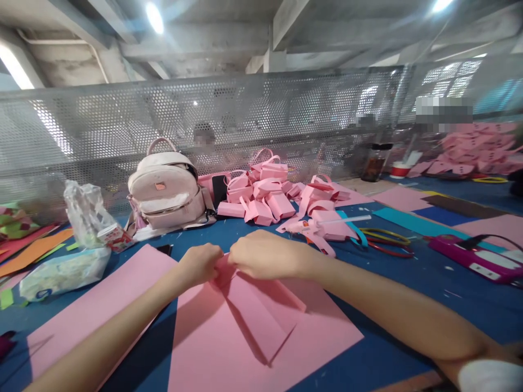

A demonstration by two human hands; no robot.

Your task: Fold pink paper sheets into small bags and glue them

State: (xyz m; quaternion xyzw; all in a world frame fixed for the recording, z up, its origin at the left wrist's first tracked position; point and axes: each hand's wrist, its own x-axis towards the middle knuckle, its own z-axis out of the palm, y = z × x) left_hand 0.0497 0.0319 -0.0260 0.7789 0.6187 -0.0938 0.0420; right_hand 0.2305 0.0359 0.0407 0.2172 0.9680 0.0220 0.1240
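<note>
Folded pink piece [261,321], tilted, over a flat pink sheet [204,354]. Left hand [201,263] pinching its top end; right hand [267,253] curled tight on the same end. Beyond: heap of pink paper baskets [272,188]. Off left: clear pouch [67,272], pale contents. Far right: red-and-white cup [399,170] holding white sticks; lidded jar [373,164] beside it, contents dark, perhaps liquid.

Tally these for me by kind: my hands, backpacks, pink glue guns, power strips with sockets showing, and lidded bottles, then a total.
Hands: 2, left hand and right hand, both gripping the folded pink piece
Backpack: 1
Pink glue gun: 1
Power strip: 1
Lidded bottle: 1
Total: 6
</note>
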